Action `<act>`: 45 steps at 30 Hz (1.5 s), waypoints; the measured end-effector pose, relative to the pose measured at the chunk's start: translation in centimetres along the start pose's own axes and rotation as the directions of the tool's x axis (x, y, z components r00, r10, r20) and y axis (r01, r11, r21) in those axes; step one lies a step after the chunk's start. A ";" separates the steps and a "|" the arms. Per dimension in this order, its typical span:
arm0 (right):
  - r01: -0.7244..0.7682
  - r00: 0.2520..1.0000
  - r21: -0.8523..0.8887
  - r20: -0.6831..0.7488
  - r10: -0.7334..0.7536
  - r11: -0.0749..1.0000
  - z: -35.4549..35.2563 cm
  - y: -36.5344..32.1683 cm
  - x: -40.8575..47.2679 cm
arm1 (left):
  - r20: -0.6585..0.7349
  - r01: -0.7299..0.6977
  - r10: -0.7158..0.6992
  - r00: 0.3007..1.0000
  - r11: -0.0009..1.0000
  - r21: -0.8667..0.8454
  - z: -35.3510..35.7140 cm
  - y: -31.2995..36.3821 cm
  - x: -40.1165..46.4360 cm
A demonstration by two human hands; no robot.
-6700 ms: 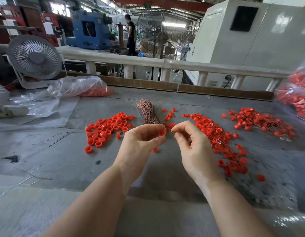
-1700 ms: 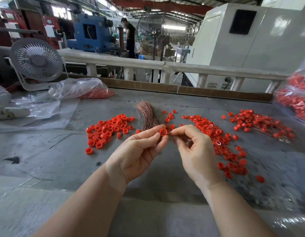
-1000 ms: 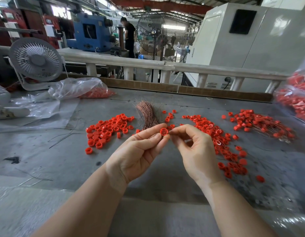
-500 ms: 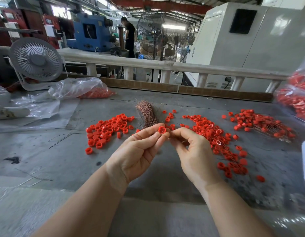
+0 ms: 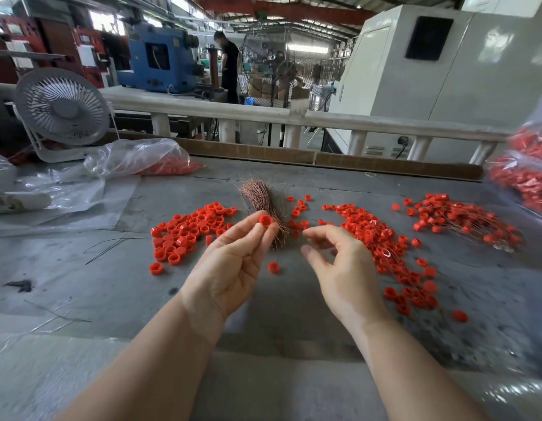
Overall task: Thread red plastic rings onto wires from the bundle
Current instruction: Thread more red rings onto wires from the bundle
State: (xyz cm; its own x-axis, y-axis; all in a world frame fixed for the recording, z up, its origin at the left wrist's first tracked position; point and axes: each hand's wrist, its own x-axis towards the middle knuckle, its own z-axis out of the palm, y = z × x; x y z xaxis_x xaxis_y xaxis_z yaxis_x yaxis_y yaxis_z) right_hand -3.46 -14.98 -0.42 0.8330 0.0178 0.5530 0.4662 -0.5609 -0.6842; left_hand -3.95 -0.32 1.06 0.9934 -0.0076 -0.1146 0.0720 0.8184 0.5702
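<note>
- Pinching a red plastic ring (image 5: 266, 220) at its fingertips, the left hand (image 5: 233, 265) has its grip closed on it, palm turned up, above the grey tabletop (image 5: 81, 268).
- Right hand (image 5: 339, 268) sits just beside it, apart from the ring; thumb and fingers are loosely curled with a gap between them, and I cannot tell whether a thin wire runs through that grip.
- Straight behind the held ring lies the copper wire bundle (image 5: 263, 205), its far end fanned out, its near end hidden by the left fingertips.
- One loose ring (image 5: 273, 267) lies on the tabletop below, between the two hands.
- Left of the bundle, a pile of loose rings (image 5: 187, 232) spreads out flat.
- Right of the bundle, a long band of rings (image 5: 382, 241) runs toward the near right, with fine wires showing among them.
- Further right, another heap of rings on wires (image 5: 455, 220) lies well apart from both hands.
- Containers now: a clear plastic bag (image 5: 136, 158) at the far left lies on its side with red pieces (image 5: 172, 168) showing at its mouth.
- At the right edge, another clear bag (image 5: 525, 177) is packed with red pieces.
- A white desk fan (image 5: 63, 107) stands at the far left corner, beside the first bag.
</note>
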 end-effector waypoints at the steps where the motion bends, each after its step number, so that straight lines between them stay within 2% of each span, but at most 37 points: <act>1: 0.024 0.999 -0.038 -0.033 -0.026 0.999 -0.1 0.0 0.0 | -0.038 -0.039 0.038 0.999 0.999 -0.021 -0.2 0.2 0.2; 3: 0.086 0.996 -0.082 -0.012 -0.087 0.993 -0.1 -0.2 -0.1 | -0.087 -0.092 0.087 0.992 0.994 -0.054 -0.7 0.4 0.6; 8: 0.224 0.954 -0.157 0.236 -0.183 0.962 0.6 -0.4 -0.6 | -0.095 -0.114 0.107 0.990 0.991 -0.066 -0.8 0.4 0.7; 12: 0.278 0.918 -0.204 0.345 -0.197 0.939 0.8 -0.1 -0.7 | -0.082 -0.113 0.109 0.991 0.993 -0.043 -0.6 0.2 0.5; 16: 0.260 0.899 -0.214 0.411 -0.155 0.942 1.0 0.1 -0.7 | -0.068 -0.090 0.090 0.994 0.996 -0.007 -0.3 0.1 0.3; 24: 0.226 0.918 -0.245 0.378 -0.121 0.943 1.0 0.1 -0.6 | -0.026 -0.049 0.050 0.998 0.998 0.029 0.0 -0.1 0.1; 29: 0.174 0.954 -0.224 0.279 -0.108 0.959 0.9 0.1 -0.4 | -0.020 -0.051 0.052 0.998 0.998 0.031 -0.1 -0.1 0.2; 36: 0.224 0.913 -0.180 0.382 -0.142 0.958 1.1 0.0 -0.7 | -0.014 -0.042 0.042 0.999 0.999 0.029 -0.1 -0.2 0.1; 40: 0.223 0.914 -0.210 0.384 -0.130 0.952 0.9 0.1 -0.6 | -0.004 -0.038 0.038 0.999 0.999 0.039 -0.1 -0.3 -0.1; 43: 0.196 0.943 -0.222 0.309 -0.122 0.955 0.8 0.2 -0.5 | 0.004 -0.033 0.033 0.999 0.999 0.041 0.0 -0.3 -0.1; 45: 0.115 0.979 -0.124 0.182 -0.092 0.986 0.4 0.0 -0.2 | 0.012 -0.030 0.030 0.999 0.999 0.040 0.0 -0.3 -0.1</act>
State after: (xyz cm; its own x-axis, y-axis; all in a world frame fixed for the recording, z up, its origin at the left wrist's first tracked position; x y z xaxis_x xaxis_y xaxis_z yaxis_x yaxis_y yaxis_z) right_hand -3.50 -14.67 -0.65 0.8271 0.2194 0.5175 0.5185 -0.6531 -0.5519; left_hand -4.07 -0.60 0.90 0.9961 0.0096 -0.0873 0.0454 0.7948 0.6052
